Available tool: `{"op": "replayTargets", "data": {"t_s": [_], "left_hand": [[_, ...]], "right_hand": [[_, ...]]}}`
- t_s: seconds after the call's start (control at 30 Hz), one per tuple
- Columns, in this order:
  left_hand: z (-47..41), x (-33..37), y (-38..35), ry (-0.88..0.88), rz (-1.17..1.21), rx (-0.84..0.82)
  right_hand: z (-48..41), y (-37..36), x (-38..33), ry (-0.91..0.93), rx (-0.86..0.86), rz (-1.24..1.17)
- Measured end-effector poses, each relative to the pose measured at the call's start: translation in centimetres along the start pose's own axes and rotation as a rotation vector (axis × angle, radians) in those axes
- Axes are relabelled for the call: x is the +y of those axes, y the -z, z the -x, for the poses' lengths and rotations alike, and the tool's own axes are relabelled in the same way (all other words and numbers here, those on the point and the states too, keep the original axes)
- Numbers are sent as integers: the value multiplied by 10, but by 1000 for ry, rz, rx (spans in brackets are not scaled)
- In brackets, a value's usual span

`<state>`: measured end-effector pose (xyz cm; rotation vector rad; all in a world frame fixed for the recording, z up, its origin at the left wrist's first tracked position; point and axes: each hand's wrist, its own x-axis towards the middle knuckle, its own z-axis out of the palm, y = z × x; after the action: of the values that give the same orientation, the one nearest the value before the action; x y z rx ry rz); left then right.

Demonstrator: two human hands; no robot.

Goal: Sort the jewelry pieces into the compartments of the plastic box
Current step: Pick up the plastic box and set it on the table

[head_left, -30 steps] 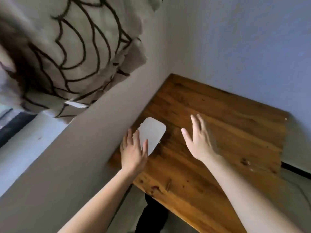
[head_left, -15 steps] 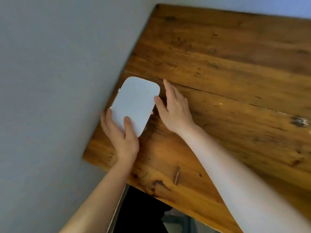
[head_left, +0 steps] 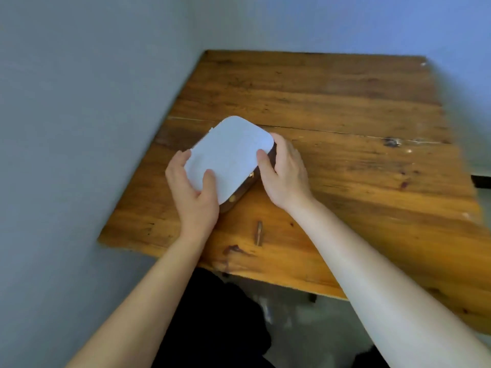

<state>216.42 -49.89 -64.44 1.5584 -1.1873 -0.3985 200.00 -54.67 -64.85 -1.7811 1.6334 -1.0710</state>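
A closed box with a pale white rounded lid and a dark side bearing small gold studs lies on the wooden table, near its left edge. My left hand grips its near-left corner, thumb on the lid. My right hand holds its right side, thumb on the lid's edge. The lid hides the inside of the box, and no jewelry pieces are visible.
A grey wall runs along the table's left edge and a blue wall along its far edge. The tabletop shows a crack line and dark knots. Below the near edge are dark clothing and the floor.
The view has swung down onto the table. Both hands went from hovering beside the box to gripping it, and the box now sits farther from the left wall.
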Motion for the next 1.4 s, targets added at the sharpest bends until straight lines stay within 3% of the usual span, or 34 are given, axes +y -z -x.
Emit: {"op": "replayTargets", "data": {"t_s": [0.13, 0.37, 0.73, 1.03, 1.27, 1.4], "left_hand": [[41, 23, 8, -59, 75, -195], [75, 34, 2, -120, 102, -428], [62, 14, -10, -247, -36, -641], [61, 8, -14, -329, 18, -649], [61, 10, -7, -143, 121, -550], [61, 10, -6, -153, 131, -514]], "right_hand": [[65, 32, 10, -140, 126, 31], [120, 63, 33, -255, 194, 86], [129, 61, 53, -201, 259, 244], [126, 60, 55, -205, 234, 304], [128, 65, 48, -196, 177, 300], [130, 67, 47, -187, 143, 318]]}}
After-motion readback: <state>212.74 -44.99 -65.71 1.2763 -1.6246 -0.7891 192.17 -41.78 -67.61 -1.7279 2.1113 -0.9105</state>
